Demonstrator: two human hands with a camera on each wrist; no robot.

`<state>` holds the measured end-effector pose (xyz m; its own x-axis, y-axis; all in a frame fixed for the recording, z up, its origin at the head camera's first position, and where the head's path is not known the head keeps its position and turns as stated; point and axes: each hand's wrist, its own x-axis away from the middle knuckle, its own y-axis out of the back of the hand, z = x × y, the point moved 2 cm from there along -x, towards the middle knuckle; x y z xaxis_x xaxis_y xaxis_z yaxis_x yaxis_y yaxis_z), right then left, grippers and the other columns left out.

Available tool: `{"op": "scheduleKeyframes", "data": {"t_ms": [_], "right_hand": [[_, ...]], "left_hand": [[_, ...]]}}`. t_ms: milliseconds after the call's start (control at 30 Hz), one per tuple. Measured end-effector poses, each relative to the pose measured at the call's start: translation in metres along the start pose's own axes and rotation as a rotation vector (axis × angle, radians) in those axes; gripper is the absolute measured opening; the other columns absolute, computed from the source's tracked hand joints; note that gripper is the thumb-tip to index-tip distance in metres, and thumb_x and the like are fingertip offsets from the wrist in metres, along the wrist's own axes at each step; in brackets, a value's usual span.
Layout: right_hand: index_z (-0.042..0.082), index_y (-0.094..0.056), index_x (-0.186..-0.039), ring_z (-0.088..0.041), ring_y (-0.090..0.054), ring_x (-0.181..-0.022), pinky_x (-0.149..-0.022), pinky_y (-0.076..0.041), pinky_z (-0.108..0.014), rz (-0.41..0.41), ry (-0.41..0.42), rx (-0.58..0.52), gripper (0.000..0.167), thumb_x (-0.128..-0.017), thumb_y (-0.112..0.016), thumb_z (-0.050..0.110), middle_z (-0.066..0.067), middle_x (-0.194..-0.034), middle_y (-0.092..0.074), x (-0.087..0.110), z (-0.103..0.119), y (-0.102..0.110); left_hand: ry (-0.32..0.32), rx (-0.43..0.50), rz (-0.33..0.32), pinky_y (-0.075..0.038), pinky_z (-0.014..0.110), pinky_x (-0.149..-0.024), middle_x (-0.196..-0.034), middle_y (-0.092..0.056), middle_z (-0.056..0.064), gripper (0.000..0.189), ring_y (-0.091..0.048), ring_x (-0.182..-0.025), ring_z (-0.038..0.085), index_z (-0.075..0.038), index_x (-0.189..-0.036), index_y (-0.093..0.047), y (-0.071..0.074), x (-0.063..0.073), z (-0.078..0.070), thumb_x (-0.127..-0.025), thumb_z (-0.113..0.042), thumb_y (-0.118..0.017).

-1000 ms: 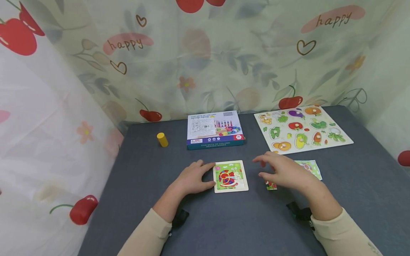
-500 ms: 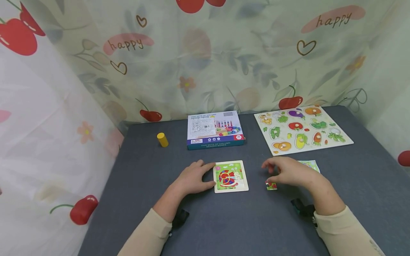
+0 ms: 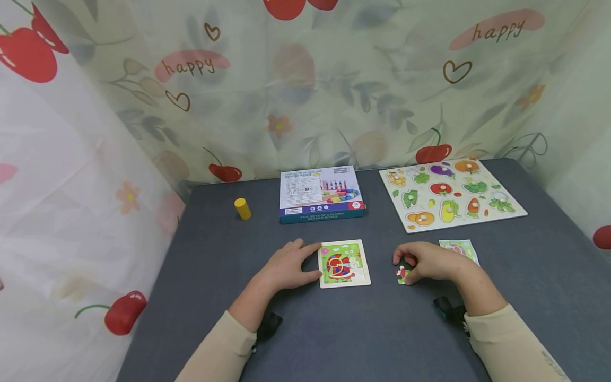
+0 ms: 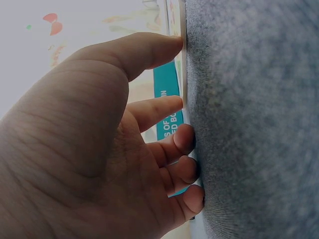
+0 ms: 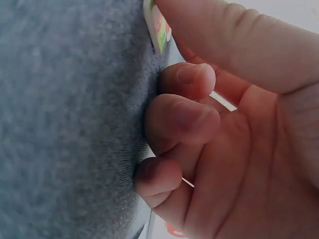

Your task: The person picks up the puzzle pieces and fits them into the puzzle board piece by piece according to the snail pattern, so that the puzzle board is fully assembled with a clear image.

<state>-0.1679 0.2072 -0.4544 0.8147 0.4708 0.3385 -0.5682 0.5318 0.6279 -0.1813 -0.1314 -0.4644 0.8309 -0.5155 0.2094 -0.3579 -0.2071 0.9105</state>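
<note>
In the head view a small square puzzle board [image 3: 365, 265] with a snail picture lies flat on the table, with a pale gap at the picture's lower right. My left hand [image 3: 288, 265] touches its left edge with the tips of thumb and index finger; the left wrist view shows both tips against the board's side [image 4: 183, 79]. To the right, my right hand [image 3: 431, 260] pinches a green and red puzzle piece [image 3: 402, 272] between thumb and index finger. The right wrist view catches the edge of that piece [image 5: 158, 30] at the thumb; its other fingers are curled onto the tabletop.
Behind the right hand lies a small picture sheet [image 3: 465, 248]. A large vegetable peg puzzle [image 3: 453, 193] is at the back right. A flat toy box [image 3: 321, 194] stands at the back middle, with a yellow cylinder [image 3: 242, 209] to its left. Patterned cloth hangs behind the table.
My right hand has come down and slightly right onto the puzzle piece and now pinches it. The piece has turned a little. My left hand stays at the board.
</note>
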Motion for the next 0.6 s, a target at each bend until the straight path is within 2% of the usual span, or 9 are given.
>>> {"op": "scheduleKeyframes", "data": {"t_ms": [300, 600], "right_hand": [[0.012, -0.065, -0.099, -0.019, -0.045, -0.069, -0.065, -0.034, -0.034, -0.065, -0.008, 0.063, 0.031, -0.079, -0.089, 0.015, -0.002, -0.076, -0.047, -0.0043, -0.0044, -0.0017], [0.011, -0.063, -0.1, -0.016, -0.046, -0.063, -0.063, -0.035, -0.034, -0.154, -0.001, 0.165, 0.036, -0.081, -0.089, 0.029, 0.0, -0.071, -0.048, -0.0043, -0.0007, -0.003]], "left_hand": [[0.0, -0.003, 0.0, -0.04, 0.038, -0.074, -0.104, -0.049, 0.001, 0.072, -0.046, -0.092, 0.019, -0.025, -0.156, -0.047, 0.0008, 0.0008, -0.0004, -0.093, -0.053, -0.069], [-0.004, -0.002, -0.007, -0.041, 0.038, -0.075, -0.108, -0.05, 0.002, 0.072, -0.046, -0.093, 0.019, -0.025, -0.156, -0.046, -0.0007, 0.0006, -0.0002, -0.094, -0.053, -0.068]]}}
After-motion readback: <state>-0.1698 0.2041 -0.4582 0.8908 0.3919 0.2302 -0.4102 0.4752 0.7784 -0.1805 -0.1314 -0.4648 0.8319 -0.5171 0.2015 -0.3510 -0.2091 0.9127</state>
